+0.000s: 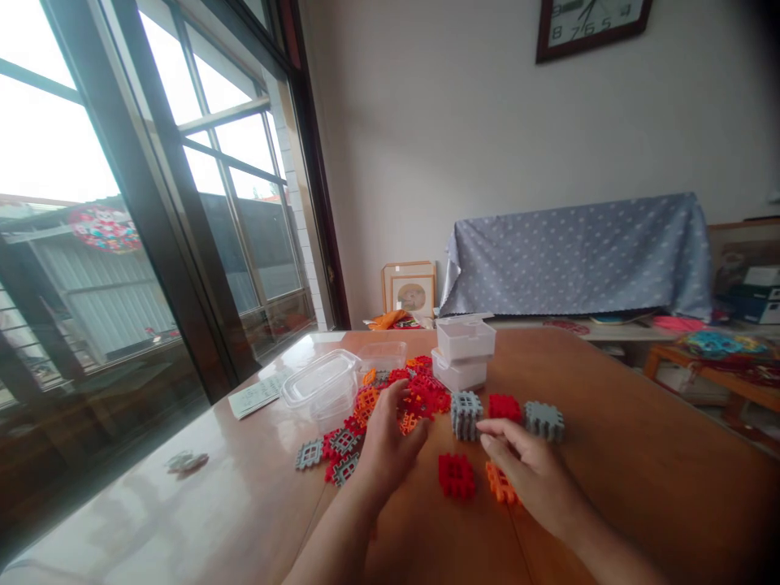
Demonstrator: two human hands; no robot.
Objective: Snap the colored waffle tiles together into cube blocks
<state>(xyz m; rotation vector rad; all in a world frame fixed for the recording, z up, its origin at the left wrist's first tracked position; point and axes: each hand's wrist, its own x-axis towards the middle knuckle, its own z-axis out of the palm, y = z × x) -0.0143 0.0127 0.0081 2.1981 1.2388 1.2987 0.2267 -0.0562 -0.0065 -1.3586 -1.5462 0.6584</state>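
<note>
My left hand [390,447] hovers over the near edge of a loose pile of red, orange and grey plastic interlocking squares [420,398]. Its thumb and fingers are apart, with nothing between them. My right hand [530,463] has its fingertips at the right side of a tall stack of grey interlocking squares [466,416]; they look stretched out and grip nothing I can see. Partly under that hand lies an orange stack [500,483]. A red stack [457,475] stands to its left. Behind are another red stack [504,407] and a lower grey stack [544,421].
Two white lidded boxes [463,357] stand one on the other behind the stacks. Clear plastic containers [322,386] and a paper booklet [259,396] lie left of the pile. A small clear packet [186,462] rests on the wooden table [634,455] at far left.
</note>
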